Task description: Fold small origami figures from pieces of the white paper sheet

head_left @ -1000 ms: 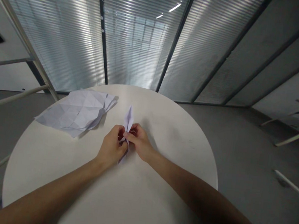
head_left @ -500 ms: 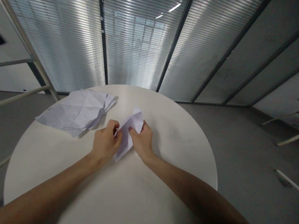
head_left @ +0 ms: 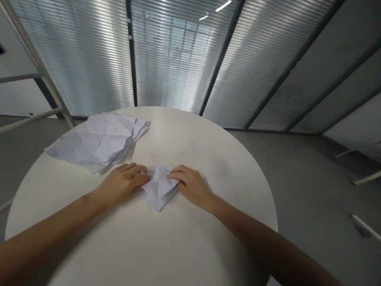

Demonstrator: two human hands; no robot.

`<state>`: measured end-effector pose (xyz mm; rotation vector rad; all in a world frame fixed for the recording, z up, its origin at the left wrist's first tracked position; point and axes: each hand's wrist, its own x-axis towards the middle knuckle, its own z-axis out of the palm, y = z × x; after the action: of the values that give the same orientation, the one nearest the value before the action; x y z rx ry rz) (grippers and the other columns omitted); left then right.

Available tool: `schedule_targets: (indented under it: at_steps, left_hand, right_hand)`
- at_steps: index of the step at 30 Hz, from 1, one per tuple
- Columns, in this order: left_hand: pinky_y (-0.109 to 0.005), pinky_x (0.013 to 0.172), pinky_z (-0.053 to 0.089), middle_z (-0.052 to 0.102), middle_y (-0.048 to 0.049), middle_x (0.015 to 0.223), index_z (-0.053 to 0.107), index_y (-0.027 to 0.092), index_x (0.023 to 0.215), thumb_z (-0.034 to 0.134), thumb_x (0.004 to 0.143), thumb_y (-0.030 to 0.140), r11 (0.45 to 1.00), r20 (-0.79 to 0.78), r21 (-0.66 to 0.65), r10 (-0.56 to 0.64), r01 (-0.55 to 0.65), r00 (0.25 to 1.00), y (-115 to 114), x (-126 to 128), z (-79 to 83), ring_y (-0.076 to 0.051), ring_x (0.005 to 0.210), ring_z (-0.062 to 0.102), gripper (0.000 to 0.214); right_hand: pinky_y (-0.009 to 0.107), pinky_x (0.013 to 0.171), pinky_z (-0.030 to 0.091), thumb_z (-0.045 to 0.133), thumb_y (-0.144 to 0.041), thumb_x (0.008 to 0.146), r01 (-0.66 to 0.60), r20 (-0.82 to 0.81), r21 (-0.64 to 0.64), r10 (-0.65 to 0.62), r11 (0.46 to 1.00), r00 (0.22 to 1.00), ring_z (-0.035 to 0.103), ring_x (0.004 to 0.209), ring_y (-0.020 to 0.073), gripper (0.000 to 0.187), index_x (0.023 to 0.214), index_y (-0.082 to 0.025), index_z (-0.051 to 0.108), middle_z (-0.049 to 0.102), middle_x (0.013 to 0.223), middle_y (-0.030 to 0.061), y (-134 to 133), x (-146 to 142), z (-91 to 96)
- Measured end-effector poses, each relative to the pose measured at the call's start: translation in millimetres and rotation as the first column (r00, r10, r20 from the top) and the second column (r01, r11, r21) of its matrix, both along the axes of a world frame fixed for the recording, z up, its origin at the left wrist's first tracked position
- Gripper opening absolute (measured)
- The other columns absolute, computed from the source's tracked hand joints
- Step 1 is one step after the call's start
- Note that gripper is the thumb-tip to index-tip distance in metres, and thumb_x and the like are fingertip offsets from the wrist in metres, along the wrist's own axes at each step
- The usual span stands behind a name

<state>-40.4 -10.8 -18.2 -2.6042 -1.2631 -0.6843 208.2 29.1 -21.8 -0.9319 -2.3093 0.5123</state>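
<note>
A small sheet of white paper (head_left: 158,188), folded into a diamond shape with a crease down its middle, lies on the round white table (head_left: 153,252). At its left corner, my left hand (head_left: 122,183) is closed, thumb and fingers on the edge. My right hand (head_left: 193,187) grips the opposite corner, its fingertips over the top layer. The undersides of the paper and parts of both thumbs are hidden.
Several creased white sheets (head_left: 99,138) lie piled at the table's far left. A pale metal frame (head_left: 20,124) stands left of the table. Behind it is a glass partition with blinds (head_left: 171,64). Chair legs (head_left: 378,172) show on the right.
The folded paper has gone from raised and tilted to flat on the table, spread into a diamond. My hands have moved apart to its left and right corners.
</note>
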Motion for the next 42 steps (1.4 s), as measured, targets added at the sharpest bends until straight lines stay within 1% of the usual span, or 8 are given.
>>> schedule_targets:
  at_steps: [4,10,14,21,26,33,37,42]
  left_hand:
    - [-0.03,0.073,0.048,0.066,-0.0067,0.09,0.064,0.019,0.102,0.047,0.091,0.02,0.978,-0.16,0.027,-0.201,0.208,0.966,-2,-9,-4.1,-0.018,0.083,0.061,0.02]
    - [-0.034,0.079,0.044,0.065,-0.0081,0.1,0.059,0.02,0.112,0.049,0.09,0.019,0.972,-0.339,-0.048,-0.231,0.228,0.912,-9,-12,10.3,-0.021,0.091,0.059,0.024]
    - [-0.034,0.08,0.043,0.064,-0.0081,0.1,0.061,0.022,0.109,0.05,0.09,0.021,0.98,-0.301,-0.046,-0.199,0.194,0.933,-12,-11,12.2,-0.021,0.092,0.057,0.022]
    - [-0.03,0.073,0.043,0.064,-0.0051,0.086,0.068,0.022,0.095,0.05,0.091,0.028,0.97,-0.121,-0.108,-0.229,0.217,0.966,-4,-15,1.0,-0.017,0.081,0.056,0.019]
    - [-0.024,0.062,0.042,0.059,-0.0022,0.07,0.064,0.017,0.07,0.05,0.09,0.036,0.941,0.156,-0.309,-0.095,0.14,0.983,2,-16,-3.2,-0.013,0.069,0.056,0.031]
    - [-0.032,0.071,0.043,0.063,-0.0067,0.079,0.062,0.016,0.08,0.046,0.091,0.033,0.958,-0.04,-0.229,0.167,-0.172,0.985,4,2,-8.0,-0.02,0.078,0.057,0.026]
    - [-0.043,0.093,0.039,0.054,-0.01,0.13,0.05,0.022,0.127,0.046,0.088,0.015,0.994,-0.163,-0.084,0.054,-0.069,0.985,7,9,-11.4,-0.027,0.116,0.049,0.04]
    - [-0.045,0.109,0.025,0.041,-0.0024,0.145,0.038,0.026,0.139,0.04,0.083,0.005,0.969,-0.307,-0.215,-0.187,0.123,0.933,17,3,-8.2,-0.022,0.135,0.033,0.06]
  right_hand:
    - [0.033,0.093,0.043,0.048,-0.003,0.082,-0.194,0.316,0.186,0.128,0.963,0.94,0.057,0.101,0.0163,0.036,0.108,-0.02,0.066,0.067,0.108,0.0058,-1,16,-8.2]
    - [0.039,0.096,0.04,0.044,-0.012,0.09,-0.399,0.567,0.294,0.178,0.868,0.804,0.052,0.113,0.0203,0.037,0.125,-0.016,0.054,0.061,0.123,0.009,-2,24,-1.2]
    - [0.039,0.094,0.04,0.047,-0.015,0.089,-0.433,0.595,0.294,0.191,0.852,0.781,0.052,0.113,0.0219,0.039,0.127,-0.012,0.052,0.059,0.126,0.0098,-6,26,6.2]
    - [0.037,0.089,0.04,0.046,-0.029,0.093,-0.32,0.472,0.277,0.162,0.906,0.867,0.057,0.101,0.0203,0.026,0.106,-0.017,0.065,0.068,0.107,0.0084,-6,29,1.7]
    - [0.031,0.081,0.04,0.05,-0.032,0.092,-0.042,0.362,0.175,-0.025,0.984,0.932,0.056,0.085,0.0168,0.027,0.076,-0.016,0.065,0.067,0.085,0.005,-5,22,4.9]
    - [0.034,0.082,0.039,0.058,-0.028,0.087,0.112,0.367,0.247,-0.2,0.963,0.908,0.053,0.09,0.0201,0.012,0.083,-0.017,0.059,0.063,0.092,0.006,-9,9,0.2]
    - [0.036,0.092,0.04,0.05,-0.016,0.09,-0.098,0.416,0.342,-0.057,0.934,0.907,0.052,0.107,0.0209,0.025,0.114,-0.018,0.056,0.06,0.117,0.0083,-8,5,-0.7]
    - [0.034,0.102,0.038,0.039,-0.009,0.092,-0.448,0.572,0.347,0.193,0.824,0.797,0.051,0.117,0.0181,0.035,0.124,-0.013,0.054,0.059,0.126,0.0082,0,9,-3.0]
